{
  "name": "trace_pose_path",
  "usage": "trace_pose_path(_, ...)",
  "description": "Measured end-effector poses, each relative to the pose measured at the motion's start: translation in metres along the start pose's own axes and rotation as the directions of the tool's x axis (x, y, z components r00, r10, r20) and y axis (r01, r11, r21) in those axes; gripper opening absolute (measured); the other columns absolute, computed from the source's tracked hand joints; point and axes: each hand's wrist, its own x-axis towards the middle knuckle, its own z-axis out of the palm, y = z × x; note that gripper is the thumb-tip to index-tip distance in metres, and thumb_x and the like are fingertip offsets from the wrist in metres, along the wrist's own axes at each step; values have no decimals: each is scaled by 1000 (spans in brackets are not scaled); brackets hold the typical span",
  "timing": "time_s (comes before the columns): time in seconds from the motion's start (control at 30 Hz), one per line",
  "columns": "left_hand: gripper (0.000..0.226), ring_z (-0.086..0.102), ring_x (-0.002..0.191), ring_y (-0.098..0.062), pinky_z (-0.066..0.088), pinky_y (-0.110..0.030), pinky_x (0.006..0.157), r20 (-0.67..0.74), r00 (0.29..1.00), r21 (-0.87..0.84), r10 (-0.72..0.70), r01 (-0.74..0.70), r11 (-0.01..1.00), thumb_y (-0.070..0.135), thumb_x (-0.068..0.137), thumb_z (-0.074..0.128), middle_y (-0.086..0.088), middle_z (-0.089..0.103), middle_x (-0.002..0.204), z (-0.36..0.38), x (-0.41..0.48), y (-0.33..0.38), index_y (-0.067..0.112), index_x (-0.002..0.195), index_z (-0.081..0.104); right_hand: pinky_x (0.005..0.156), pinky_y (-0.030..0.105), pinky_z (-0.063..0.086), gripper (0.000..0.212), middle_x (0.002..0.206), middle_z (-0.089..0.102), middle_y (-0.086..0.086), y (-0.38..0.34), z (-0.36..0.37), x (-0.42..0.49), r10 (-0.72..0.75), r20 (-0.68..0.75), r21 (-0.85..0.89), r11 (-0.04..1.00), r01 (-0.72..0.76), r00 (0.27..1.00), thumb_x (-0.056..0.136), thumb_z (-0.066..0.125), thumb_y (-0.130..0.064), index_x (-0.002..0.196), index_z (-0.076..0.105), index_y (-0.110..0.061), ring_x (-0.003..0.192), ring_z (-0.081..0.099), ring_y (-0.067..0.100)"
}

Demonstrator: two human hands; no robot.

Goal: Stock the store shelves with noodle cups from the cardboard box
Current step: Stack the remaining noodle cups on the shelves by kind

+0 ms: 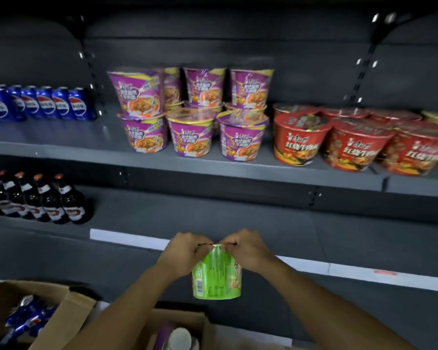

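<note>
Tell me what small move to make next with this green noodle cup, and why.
Probably ease the green cup forward and set it on the lower shelf: left hand and right hand both pinch its top edge, and shelf surface shows ahead.

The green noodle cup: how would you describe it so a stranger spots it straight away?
Find the dark shelving, then look below the shelf of purple cups and red cups. There, before the white-edged lower shelf, the left hand and right hand hold one noodle cup by its rim. Those are purple or red; this one is bright green.
</note>
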Motion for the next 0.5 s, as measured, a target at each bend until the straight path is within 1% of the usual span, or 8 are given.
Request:
trace_pose_path(0.07,29,59,69,-7,40,-17,60,-19,999,15,33,-33,999,42,82,46,9,67,71,-10,10,22,26,86,69,76,20,45,20,97,74,2,-4,-23,-4,-21,-50,-22,1000,20,999,91,57,-20,101,75,-20,88,64,8)
trace_pose_path(0.13,29,58,69,-3,37,-12,61,-45,998,18,48,-48,999,44,82,47,14,65,72,-18,21,41,28,87,70,75,20,46,19,93,74,3,-6,-46,-10,-26,-91,-14,1000,25,996,90,58,-18,97,76,-17,86,66,12)
trace_pose_path(0.2,30,59,72,-3,38,-11,63,-76,995,16,72,-71,997,45,81,49,16,66,76,-24,31,59,27,87,72,78,25,50,18,89,74,5,-8,-68,-16,-33,-128,10,999,34,991,90,59,-17,93,77,-15,86,67,16)
trace_pose_path(0.27,24,61,74,-3,41,-14,64,-96,990,12,105,-104,994,42,86,56,16,69,81,-30,41,77,26,89,74,84,27,51,17,92,75,1,-8,-89,-21,-30,-176,31,999,36,984,90,61,-19,94,77,-17,88,67,13)
trace_pose_path(0.37,17,63,80,-1,45,-15,70,-112,983,-6,148,-150,989,34,91,61,15,72,89,-38,52,102,24,94,74,90,23,50,15,99,74,-5,-10,-119,-28,-33,-239,31,999,42,971,89,64,-21,98,76,-20,92,66,5)
trace_pose_path(0.43,18,63,81,0,44,-12,70,-132,974,2,184,-186,983,34,91,60,15,72,90,-43,57,117,25,96,74,87,20,49,16,100,73,-6,-12,-137,-34,-41,-262,25,998,49,964,90,63,-22,100,76,-20,92,65,4)
trace_pose_path(0.5,19,63,81,0,45,-14,70,-153,968,-20,198,-203,979,36,92,59,15,72,88,-49,61,131,26,97,74,82,16,47,18,100,73,-5,-14,-155,-40,-46,-282,40,997,60,958,91,62,-22,102,75,-19,91,65,4)
